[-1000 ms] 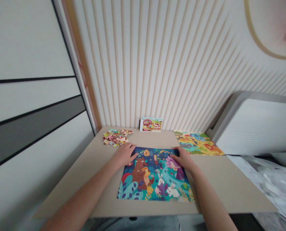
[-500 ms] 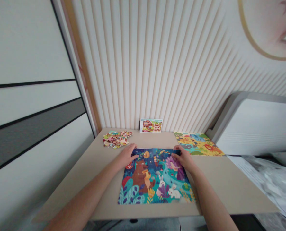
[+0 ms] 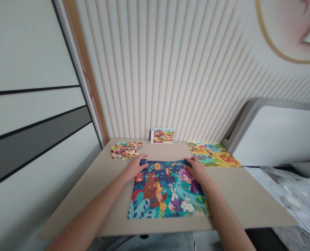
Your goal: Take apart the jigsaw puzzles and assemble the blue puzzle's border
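Observation:
An assembled jigsaw puzzle [image 3: 155, 205] with a bear, rabbits and a dark blue forest lies on the table in front of me. My left hand [image 3: 136, 166] grips its far left corner, thumb on the picture and fingers around the far edge. A dark blue corner piece [image 3: 144, 161] shows between that thumb and fingers, slightly out of line with the edge beside it. At the far right corner, my right hand [image 3: 196, 169] holds the puzzle in a similar way, fingers curled over the edge. The undersides of both grips are hidden.
Loose puzzle pieces [image 3: 125, 150] lie heaped at the table's [image 3: 102, 209] back left. A farm picture card or box [image 3: 162, 135] leans on the ribbed wall. A yellow animal puzzle [image 3: 215, 155] lies at the back right, with clear plastic [image 3: 288, 184] beyond the table's right side.
My left hand has shifted slightly left and the corner piece there now shows above the edge. My right hand stays at the right corner. The view has moved a little.

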`<action>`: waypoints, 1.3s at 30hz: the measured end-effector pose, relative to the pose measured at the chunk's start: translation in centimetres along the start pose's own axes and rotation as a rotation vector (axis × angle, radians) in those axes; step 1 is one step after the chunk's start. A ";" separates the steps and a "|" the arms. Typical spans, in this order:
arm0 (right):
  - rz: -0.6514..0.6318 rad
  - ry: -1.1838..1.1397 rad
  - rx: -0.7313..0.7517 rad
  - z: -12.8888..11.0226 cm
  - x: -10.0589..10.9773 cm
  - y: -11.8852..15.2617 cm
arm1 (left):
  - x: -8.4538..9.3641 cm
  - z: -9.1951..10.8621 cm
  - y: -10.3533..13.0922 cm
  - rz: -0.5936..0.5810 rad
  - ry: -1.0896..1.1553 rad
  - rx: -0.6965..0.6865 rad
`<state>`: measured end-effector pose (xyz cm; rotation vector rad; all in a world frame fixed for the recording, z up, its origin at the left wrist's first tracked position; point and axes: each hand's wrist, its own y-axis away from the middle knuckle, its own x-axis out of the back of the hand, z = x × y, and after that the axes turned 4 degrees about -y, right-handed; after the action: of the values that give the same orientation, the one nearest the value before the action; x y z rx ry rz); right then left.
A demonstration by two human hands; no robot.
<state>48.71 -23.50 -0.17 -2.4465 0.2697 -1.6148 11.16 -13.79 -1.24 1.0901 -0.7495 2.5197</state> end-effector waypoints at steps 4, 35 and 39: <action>0.008 -0.087 -0.018 0.4 -0.2 -0.1 | -0.2 -0.1 -0.1 0.063 -0.044 0.068; 0.070 -0.201 0.060 0.7 -1.2 0.1 | -1.0 0.3 0.5 0.027 -0.245 -0.259; 0.070 -0.224 0.149 -0.4 -1.1 0.1 | -1.2 0.0 0.4 0.021 -0.197 -0.272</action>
<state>47.91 -23.30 -1.05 -2.4451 0.1906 -1.2704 11.77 -14.19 -2.26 1.2463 -1.1242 2.2614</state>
